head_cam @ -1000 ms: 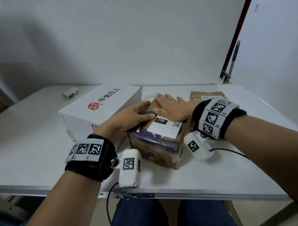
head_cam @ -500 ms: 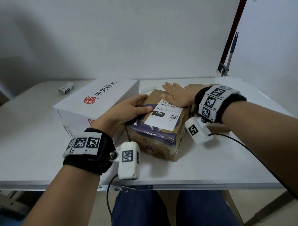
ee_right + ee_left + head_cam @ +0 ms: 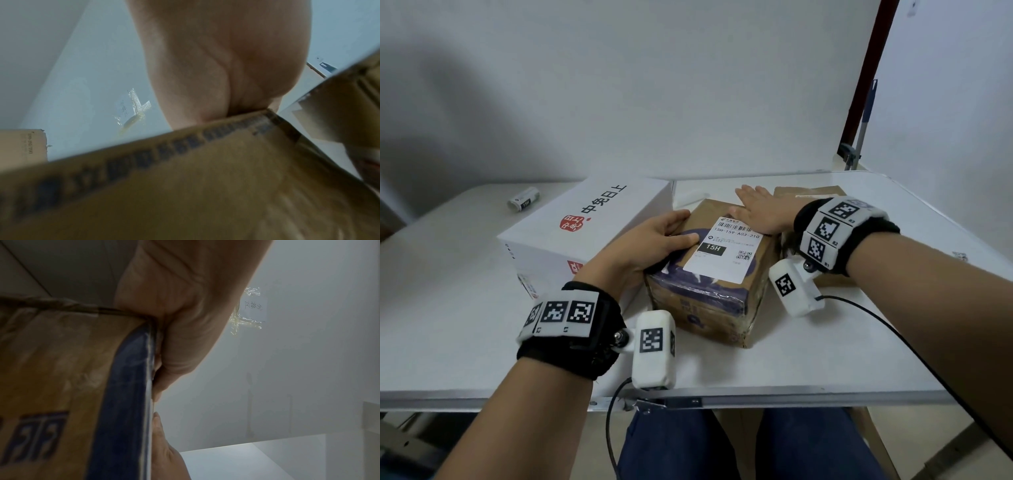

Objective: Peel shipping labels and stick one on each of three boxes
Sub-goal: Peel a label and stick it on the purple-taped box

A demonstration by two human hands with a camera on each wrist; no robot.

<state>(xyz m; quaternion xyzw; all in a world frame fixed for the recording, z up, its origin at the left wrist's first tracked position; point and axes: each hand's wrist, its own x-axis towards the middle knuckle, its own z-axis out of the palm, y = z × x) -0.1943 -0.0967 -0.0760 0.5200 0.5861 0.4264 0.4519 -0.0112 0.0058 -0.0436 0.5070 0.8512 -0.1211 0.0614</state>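
A brown cardboard box (image 3: pixel 709 308) with purple tape stands in the middle of the white table (image 3: pixel 825 349). A white shipping label (image 3: pixel 722 253) with a barcode and "15H" lies flat on its top. My left hand (image 3: pixel 661 236) holds the box's left top edge, thumb on top beside the label, fingers over the side. My right hand (image 3: pixel 760 212) lies flat with straight fingers on the far end of the box top, just past the label. In the wrist views the palms of the left hand (image 3: pixel 185 321) and the right hand (image 3: pixel 216 65) sit against the box's edges; fingers are hidden.
A large white box (image 3: pixel 585 222) with red and black print touches the brown box on its left. A second brown box (image 3: pixel 822 192) lies behind my right wrist. A small label roll (image 3: pixel 523 199) lies at the far left. A pole (image 3: pixel 859 102) leans at the back right.
My right hand has slid from the middle of the label to the far end of the box top, uncovering the label. My left hand stays on the left edge.
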